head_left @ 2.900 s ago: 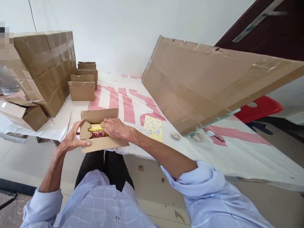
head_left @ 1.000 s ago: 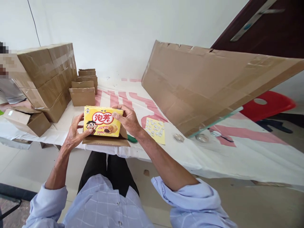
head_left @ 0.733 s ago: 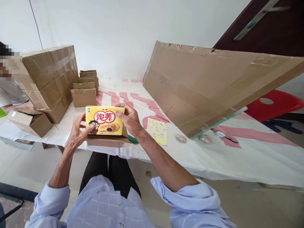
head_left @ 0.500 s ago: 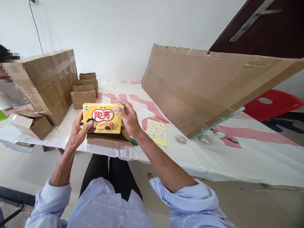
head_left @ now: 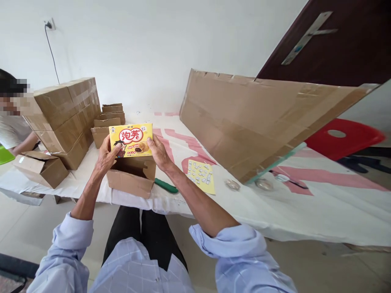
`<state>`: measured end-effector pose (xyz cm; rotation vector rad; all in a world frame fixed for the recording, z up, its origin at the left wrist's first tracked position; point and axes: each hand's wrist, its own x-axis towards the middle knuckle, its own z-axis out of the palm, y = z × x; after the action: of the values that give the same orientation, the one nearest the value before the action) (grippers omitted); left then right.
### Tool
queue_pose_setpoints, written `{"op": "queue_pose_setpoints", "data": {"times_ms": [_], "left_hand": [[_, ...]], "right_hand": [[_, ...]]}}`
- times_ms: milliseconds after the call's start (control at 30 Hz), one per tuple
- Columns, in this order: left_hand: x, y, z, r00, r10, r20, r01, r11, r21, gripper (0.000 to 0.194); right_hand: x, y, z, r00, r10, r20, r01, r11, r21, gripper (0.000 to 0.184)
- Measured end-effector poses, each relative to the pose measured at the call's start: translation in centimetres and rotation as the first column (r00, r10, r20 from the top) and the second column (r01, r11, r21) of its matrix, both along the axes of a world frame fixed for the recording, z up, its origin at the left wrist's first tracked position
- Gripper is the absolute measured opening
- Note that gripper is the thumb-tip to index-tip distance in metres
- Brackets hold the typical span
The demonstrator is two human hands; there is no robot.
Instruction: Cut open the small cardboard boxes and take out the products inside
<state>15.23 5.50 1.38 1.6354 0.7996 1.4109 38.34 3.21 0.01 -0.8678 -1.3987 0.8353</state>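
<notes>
A yellow snack box [head_left: 131,139] with red lettering and a cartoon figure is held upright between both hands. My left hand [head_left: 107,156] grips its left end, thumb across the front. At the right end my right hand [head_left: 158,151] is closed on it, thumb on the front face. Just below and behind the box's lower edge stands an open cardboard carton [head_left: 130,182], its inside partly hidden by the snack box. A green-handled tool [head_left: 165,185] lies beside the carton, under my right forearm.
Taped cartons [head_left: 65,118] are stacked at the left, with open cartons [head_left: 105,122] behind. A smaller carton [head_left: 42,167] sits near another person [head_left: 12,126]. A yellow sticker sheet [head_left: 201,177] and tape rolls [head_left: 232,185] lie right of my arm. A big cardboard sheet [head_left: 259,118] leans there.
The snack box and both hands have moved slightly, showing more of the open carton beneath. My right hand has shifted from the box's upper corner down its right end. The camera view has tilted.
</notes>
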Motion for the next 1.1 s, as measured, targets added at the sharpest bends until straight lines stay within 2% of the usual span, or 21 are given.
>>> {"op": "queue_pose_setpoints", "data": {"times_ms": [133, 300, 467, 633, 767, 833, 1000, 1100], "left_hand": [[-0.1, 1.5, -0.9, 0.999, 0.011, -0.046, -0.016, 0.993, -0.116, 0.08], [-0.8, 1.4, -1.7, 0.983, 0.006, -0.184, -0.06, 0.955, -0.29, 0.075], [-1.0, 2.0, -2.7, 0.984, -0.015, -0.18, -0.035, 0.962, -0.27, 0.069], [-0.8, 2.8, -3.1, 0.988, -0.018, -0.15, -0.023, 0.964, -0.264, 0.064], [-0.6, 2.8, -2.9, 0.991, -0.022, -0.135, -0.016, 0.963, -0.27, 0.062], [-0.6, 2.7, -2.5, 0.993, -0.014, -0.121, -0.016, 0.969, -0.247, 0.064], [-0.8, 2.3, -0.5, 0.999, -0.021, -0.044, 0.018, 0.999, -0.048, 0.077], [-0.7, 1.4, 0.9, 0.997, -0.069, -0.033, 0.071, 0.996, 0.051, 0.084]], "right_hand": [[0.0, 1.4, -1.5, 0.999, 0.024, -0.047, -0.03, 0.993, -0.114, 0.083], [-0.4, 1.9, -3.5, 0.996, 0.016, -0.086, -0.037, 0.969, -0.243, 0.076], [-0.9, 2.5, -5.0, 0.994, -0.025, -0.109, -0.006, 0.959, -0.282, 0.074], [-1.0, 3.0, -5.4, 0.991, -0.016, -0.134, -0.025, 0.953, -0.303, 0.074], [-0.9, 3.0, -4.9, 0.991, -0.026, -0.132, -0.017, 0.949, -0.315, 0.075], [-0.8, 2.8, -4.1, 0.994, -0.022, -0.11, -0.009, 0.96, -0.28, 0.076], [-0.1, 1.5, -1.0, 0.999, 0.01, -0.044, -0.01, 1.0, -0.011, 0.074], [0.6, 0.4, 0.6, 0.998, 0.016, -0.06, -0.012, 0.997, 0.076, 0.071]]}}
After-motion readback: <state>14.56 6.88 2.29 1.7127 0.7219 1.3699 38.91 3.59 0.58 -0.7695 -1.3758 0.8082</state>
